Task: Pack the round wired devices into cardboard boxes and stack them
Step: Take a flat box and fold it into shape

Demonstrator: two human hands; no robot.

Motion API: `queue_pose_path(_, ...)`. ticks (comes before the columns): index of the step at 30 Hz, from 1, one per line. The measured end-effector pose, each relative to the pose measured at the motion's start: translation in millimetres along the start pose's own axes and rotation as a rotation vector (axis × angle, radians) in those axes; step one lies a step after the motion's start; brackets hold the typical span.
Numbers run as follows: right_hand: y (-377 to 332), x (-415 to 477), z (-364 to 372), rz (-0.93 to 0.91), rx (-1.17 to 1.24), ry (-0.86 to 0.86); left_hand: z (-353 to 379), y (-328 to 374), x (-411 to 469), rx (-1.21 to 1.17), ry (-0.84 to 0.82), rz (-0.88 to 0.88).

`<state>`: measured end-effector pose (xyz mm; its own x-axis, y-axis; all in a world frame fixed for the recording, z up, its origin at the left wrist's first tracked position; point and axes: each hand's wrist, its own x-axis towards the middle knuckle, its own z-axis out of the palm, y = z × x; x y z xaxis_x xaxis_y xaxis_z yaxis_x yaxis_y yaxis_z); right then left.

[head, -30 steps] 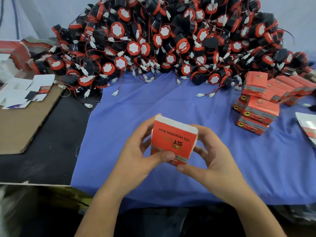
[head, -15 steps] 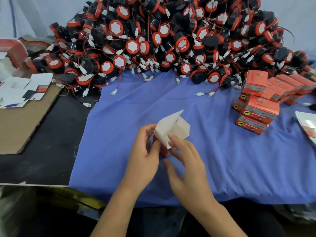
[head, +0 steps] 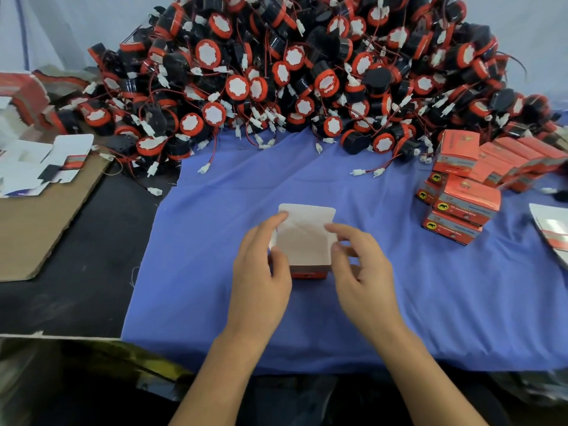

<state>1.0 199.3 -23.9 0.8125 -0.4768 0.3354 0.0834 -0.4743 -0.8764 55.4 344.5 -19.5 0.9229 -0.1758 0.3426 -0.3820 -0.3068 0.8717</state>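
box (head: 304,241) stands flap-up on the cloth (head: 199,272), nearer than the device pile (head: 292,72). left hand (head: 261,272) grips one wall, right hand (head: 362,272) pinches the other; holding them square should ease loading.

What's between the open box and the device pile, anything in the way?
Nothing visible. The left hand and right hand hold the open box on the blue cloth. Only bare cloth lies between it and the pile of round wired devices, plus loose white connectors at the pile's near edge.
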Motion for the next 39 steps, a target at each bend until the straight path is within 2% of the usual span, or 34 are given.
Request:
queue_pose_path(4,5,3,-2,0.089,0.008,-0.015,-3,-4,8,0.074,-0.125,0.008)
queue_pose_path(10,17,6,-3,0.164,-0.102,-0.154,-13,-12,15,-0.074,-0.236,-0.101)
queue_pose_path(12,18,5,0,0.143,-0.112,-0.154,-15,-13,20,-0.131,-0.277,-0.152)
queue_pose_path(16,20,0,4,0.015,-0.096,-0.044,-17,-11,29,-0.250,-0.327,-0.245)
queue_pose_path(21,16,2,2,-0.118,-0.139,-0.172,-14,-10,32,-0.301,-0.363,-0.245)
queue_pose_path(27,13,24,-9,0.061,-0.044,-0.284,-8,-13,32,-0.322,-0.368,-0.218)
queue_pose_path(32,15,31,-10,0.153,0.087,-0.315,-14,-19,42,-0.332,-0.455,-0.317)
queue_pose_path(37,18,30,-8,0.234,0.117,-0.323,-26,-30,46,-0.540,-0.383,-0.491)
queue_pose_path(39,18,31,-9,0.242,0.116,-0.337,-29,-32,48,-0.553,-0.392,-0.523)
